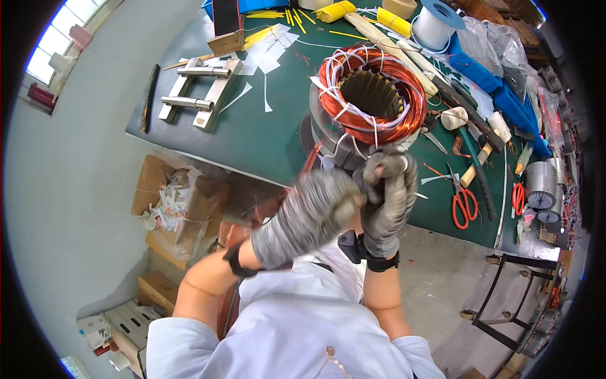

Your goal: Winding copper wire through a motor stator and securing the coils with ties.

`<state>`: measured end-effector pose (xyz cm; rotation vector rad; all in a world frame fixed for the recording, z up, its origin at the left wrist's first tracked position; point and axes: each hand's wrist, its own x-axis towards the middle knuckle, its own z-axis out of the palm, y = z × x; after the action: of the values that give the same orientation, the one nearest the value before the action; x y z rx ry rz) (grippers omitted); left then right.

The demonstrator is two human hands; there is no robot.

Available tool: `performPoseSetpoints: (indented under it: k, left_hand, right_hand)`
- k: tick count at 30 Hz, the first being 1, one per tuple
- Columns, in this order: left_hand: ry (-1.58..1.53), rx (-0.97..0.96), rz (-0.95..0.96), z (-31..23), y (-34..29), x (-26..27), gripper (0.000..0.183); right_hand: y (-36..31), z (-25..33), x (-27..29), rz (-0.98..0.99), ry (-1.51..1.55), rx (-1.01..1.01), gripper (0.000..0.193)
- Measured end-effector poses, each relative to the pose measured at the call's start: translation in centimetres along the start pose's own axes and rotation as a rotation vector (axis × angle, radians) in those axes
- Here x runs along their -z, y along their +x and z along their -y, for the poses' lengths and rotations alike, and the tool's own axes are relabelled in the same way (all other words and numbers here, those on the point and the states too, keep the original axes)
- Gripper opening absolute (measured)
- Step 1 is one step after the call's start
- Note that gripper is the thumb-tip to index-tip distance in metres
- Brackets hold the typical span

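Note:
A motor stator (pixel 344 151) stands at the table's near edge, its ring of copper windings (pixel 410 88) bound with white lacing cord (pixel 341 108). Just in front of it, both my hands wear grey gloves and are close together. My right hand (pixel 388 199) is closed, fingers curled, with white cord looping at its fingertips and a loose end sticking out to the right. My left hand (pixel 309 215) is curled closed beside it and smeared by motion; what it grips is hidden.
On the green table (pixel 265 139) lie red-handled scissors (pixel 464 207), a mallet (pixel 456 120) and a metal-and-wood frame (pixel 201 91). A cord spool (pixel 435 25) and blue bins (pixel 473 63) are at the back right. A carton of scraps (pixel 173 205) stands below left, a wheeled black frame (pixel 499 284) below right.

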<state>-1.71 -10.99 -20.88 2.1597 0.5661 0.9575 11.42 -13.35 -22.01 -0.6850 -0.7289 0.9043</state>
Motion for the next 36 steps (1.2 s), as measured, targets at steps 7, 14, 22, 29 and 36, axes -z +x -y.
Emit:
performPoseSetpoints:
  k: [7,14,22,29,36]
  left_hand:
    - [0.68,-0.261,-0.459,0.8,8.2,1.6,0.01]
    - [0.556,-0.326,-0.235,4.1,9.1,1.3,0.011]
    - [0.711,-0.168,-0.287,2.3,8.4,0.2,0.016]
    - [0.744,-0.162,-0.397,2.5,7.7,-1.3,0.028]
    - [0.813,-0.22,-0.498,2.8,7.5,-2.2,0.022]
  right_hand:
    - [0.4,2.6,0.9,0.191,-0.698,0.232,0.018]
    - [4.8,4.8,2.2,0.39,-1.262,0.529,0.023]
    - [4.3,4.9,3.0,0.44,-1.265,0.443,0.029]
    - [1.8,3.6,3.8,0.401,-1.09,0.328,0.032]
    - [-2.5,1.1,1.7,-0.094,-0.14,-0.273,0.052]
